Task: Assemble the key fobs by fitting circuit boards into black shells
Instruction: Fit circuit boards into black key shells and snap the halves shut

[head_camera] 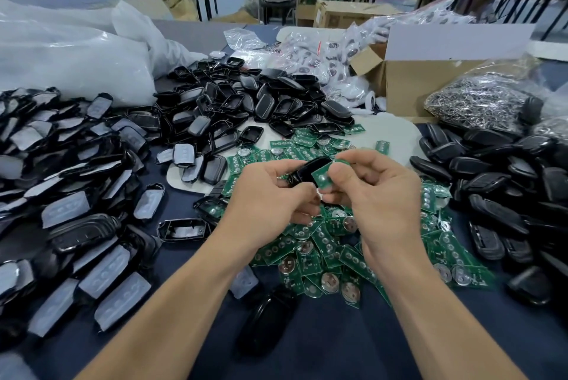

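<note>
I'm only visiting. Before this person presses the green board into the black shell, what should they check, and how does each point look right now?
1. Shell held firmly: ok. The left hand grips the black shell.
2. Board in hand: ok. The right hand pinches the green circuit board.
3. Board seated in the shell: not ok. It sits tilted at the shell's end, not yet pressed in.
4. Board the right way round: cannot tell. The fingers cover much of it.
5. Shell cavity clear inside: cannot tell. It is hidden from view.
6. More boards within reach: ok. The pile of boards lies just under the hands.
</note>
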